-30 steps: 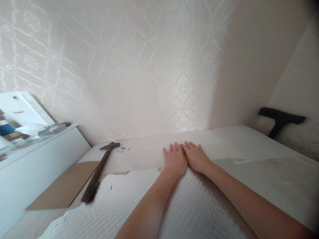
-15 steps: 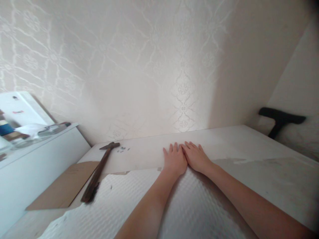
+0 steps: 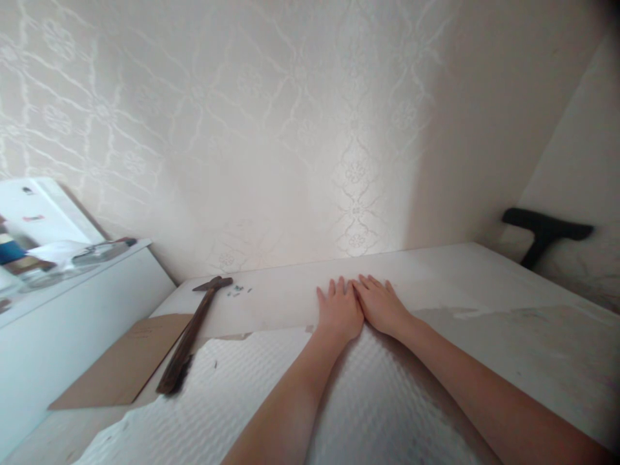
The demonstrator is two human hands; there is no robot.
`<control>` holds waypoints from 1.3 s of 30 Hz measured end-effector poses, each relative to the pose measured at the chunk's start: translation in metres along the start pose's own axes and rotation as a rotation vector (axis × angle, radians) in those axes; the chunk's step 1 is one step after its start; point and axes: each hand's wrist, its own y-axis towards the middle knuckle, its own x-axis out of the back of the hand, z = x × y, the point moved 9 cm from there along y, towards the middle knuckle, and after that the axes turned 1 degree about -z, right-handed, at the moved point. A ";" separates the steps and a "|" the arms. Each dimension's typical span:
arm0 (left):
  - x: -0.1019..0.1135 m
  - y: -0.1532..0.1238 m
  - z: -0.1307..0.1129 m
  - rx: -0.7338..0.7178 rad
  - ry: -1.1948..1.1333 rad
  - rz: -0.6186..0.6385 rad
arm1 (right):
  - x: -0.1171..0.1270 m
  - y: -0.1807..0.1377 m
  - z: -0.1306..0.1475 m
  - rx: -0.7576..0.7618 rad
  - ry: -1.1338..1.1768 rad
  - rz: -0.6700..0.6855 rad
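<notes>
My left hand [image 3: 339, 311] and my right hand [image 3: 382, 305] lie flat and side by side, palms down, fingers slightly spread. Both press on a white board [image 3: 281, 302] that runs along the foot of the patterned wall [image 3: 271, 142]. My forearms rest over a sheet of white embossed wallpaper [image 3: 271, 400] spread in front of the board. Neither hand holds anything. A hammer [image 3: 190, 334] with a dark wooden handle lies to the left, well apart from my left hand.
Several small nails [image 3: 237, 293] lie by the hammer's head. A brown cardboard piece [image 3: 121, 371] sits under the hammer's handle. A white cabinet [image 3: 62, 323] with clutter on top stands at the left. A black T-shaped object [image 3: 542, 232] leans at the right wall.
</notes>
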 end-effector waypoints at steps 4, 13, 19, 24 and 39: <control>-0.001 0.001 0.001 0.000 0.004 -0.008 | -0.001 0.000 0.000 0.009 0.005 0.001; -0.001 0.000 0.000 -0.004 0.015 0.004 | -0.001 0.001 0.000 0.011 0.005 -0.007; -0.002 0.001 0.001 0.000 0.015 -0.008 | 0.000 0.001 0.000 0.006 0.013 -0.004; -0.003 0.002 0.001 0.006 0.014 -0.009 | -0.001 0.001 0.000 0.006 0.019 0.000; -0.003 0.001 0.001 0.001 0.032 0.008 | 0.000 0.000 0.000 0.013 0.022 -0.006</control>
